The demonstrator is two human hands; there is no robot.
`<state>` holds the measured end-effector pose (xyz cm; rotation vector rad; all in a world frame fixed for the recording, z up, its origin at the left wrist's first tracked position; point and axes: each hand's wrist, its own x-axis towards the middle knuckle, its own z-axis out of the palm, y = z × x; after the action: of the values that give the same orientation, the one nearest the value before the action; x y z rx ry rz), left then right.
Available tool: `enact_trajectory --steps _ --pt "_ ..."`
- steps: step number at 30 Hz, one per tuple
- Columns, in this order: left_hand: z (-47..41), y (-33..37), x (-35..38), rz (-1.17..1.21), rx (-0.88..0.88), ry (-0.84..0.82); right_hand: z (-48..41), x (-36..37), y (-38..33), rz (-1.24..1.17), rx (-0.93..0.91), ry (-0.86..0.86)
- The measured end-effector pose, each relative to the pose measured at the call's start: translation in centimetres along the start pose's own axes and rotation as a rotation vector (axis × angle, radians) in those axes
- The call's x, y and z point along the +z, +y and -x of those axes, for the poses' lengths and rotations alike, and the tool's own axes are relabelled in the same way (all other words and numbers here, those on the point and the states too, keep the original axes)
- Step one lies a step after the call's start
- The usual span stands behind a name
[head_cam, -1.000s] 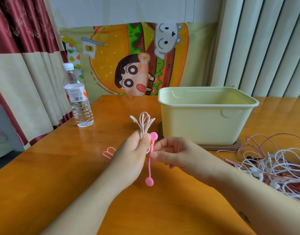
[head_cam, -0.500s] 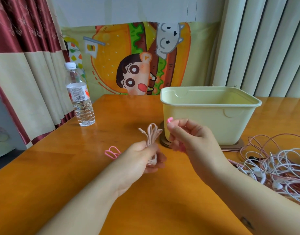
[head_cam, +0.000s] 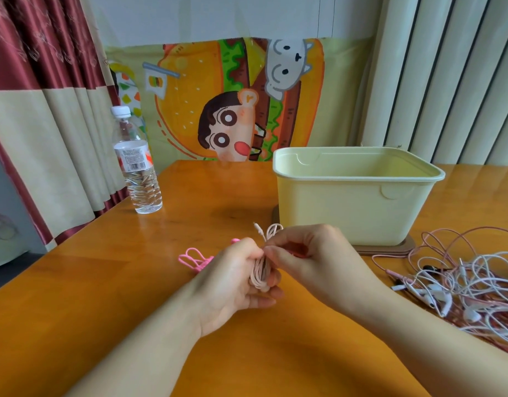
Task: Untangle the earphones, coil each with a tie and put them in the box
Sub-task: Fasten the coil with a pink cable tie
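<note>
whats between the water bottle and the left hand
Head view: pink ties lie on the table between the water bottle and the left hand, close to the hand.

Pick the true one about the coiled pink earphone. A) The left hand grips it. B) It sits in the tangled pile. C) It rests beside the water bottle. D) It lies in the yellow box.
A: the left hand curls its fingers round the coiled pink earphone, while the right hand pinches its top.
</note>
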<state>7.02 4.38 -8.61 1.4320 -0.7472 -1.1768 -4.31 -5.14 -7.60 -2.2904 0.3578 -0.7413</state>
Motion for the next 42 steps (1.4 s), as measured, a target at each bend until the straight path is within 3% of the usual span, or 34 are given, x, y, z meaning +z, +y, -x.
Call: enact_trajectory --steps 8,11,13,17,21,24,27,32,38,42 --pt "-0.1 0.1 -0.7 0.108 0.105 0.078 0.1 0.0 0.1 0.004 -0.076 0.011" --pt "-0.2 0.4 -1.2 0.154 0.158 0.104 -0.5 -1.0 0.3 -0.14 0.03 -0.021" --pt "-0.1 0.5 -1.3 0.136 0.201 0.092 -1.0 -1.8 0.9 -0.289 0.138 -0.138" --pt "0.9 0.9 -1.0 -0.217 0.296 -0.009 -1.1 -2.9 2.7 -0.683 0.381 -0.509" --pt "1.8 0.8 -0.1 -0.618 0.348 -0.117 -1.0 -3.4 3.2 -0.532 0.344 -0.638" --pt "2.1 0.6 0.2 -0.766 0.363 -0.089 -1.3 -4.2 2.6 -0.332 0.259 -0.585" --pt "2.2 0.4 0.4 -0.813 0.329 -0.103 -1.5 -4.8 2.0 -0.302 0.255 -0.552" --pt "1.8 -0.1 1.1 -0.868 0.193 -0.154 -1.4 -4.8 0.9 -0.039 0.183 -0.506" --pt "0.4 -0.5 0.6 -0.532 0.181 0.017 -1.1 -3.9 -0.6 0.109 0.099 -0.164" --pt "-0.2 -0.6 1.0 -0.177 0.111 0.153 -0.4 -1.4 -1.1 0.599 -0.282 0.164"
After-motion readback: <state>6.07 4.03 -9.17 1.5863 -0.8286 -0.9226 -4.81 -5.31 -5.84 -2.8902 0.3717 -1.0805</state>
